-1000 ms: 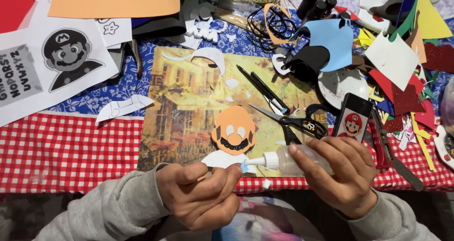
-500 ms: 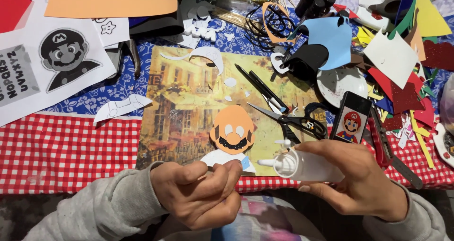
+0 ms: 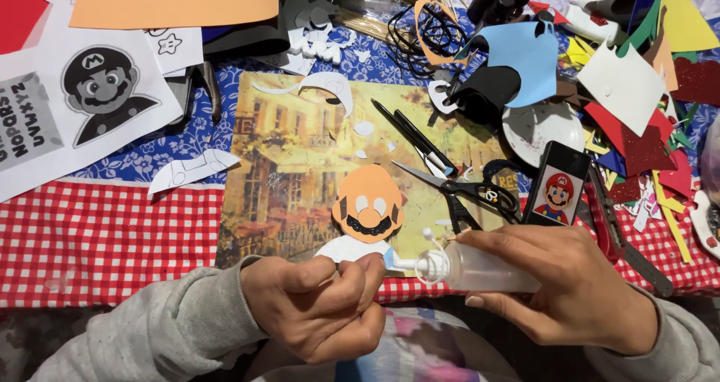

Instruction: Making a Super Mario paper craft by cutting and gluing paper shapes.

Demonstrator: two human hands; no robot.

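Note:
My left hand pinches a small white cut-out shape at the near edge of the table. My right hand grips a clear plastic glue bottle lying sideways, its nozzle pointing left and touching the white shape. Just above them an orange foam face with white eyes and a black moustache rests on a yellowish picture board.
Black-handled scissors and a phone showing a cartoon character lie right of the face. Two black pens, pliers, printed character sheets and piles of coloured foam scraps cover the red-checked cloth.
My right hand has tipped the glue bottle flatter and shifted it right, with the nozzle still at the white shape. My left hand stayed put holding the shape.

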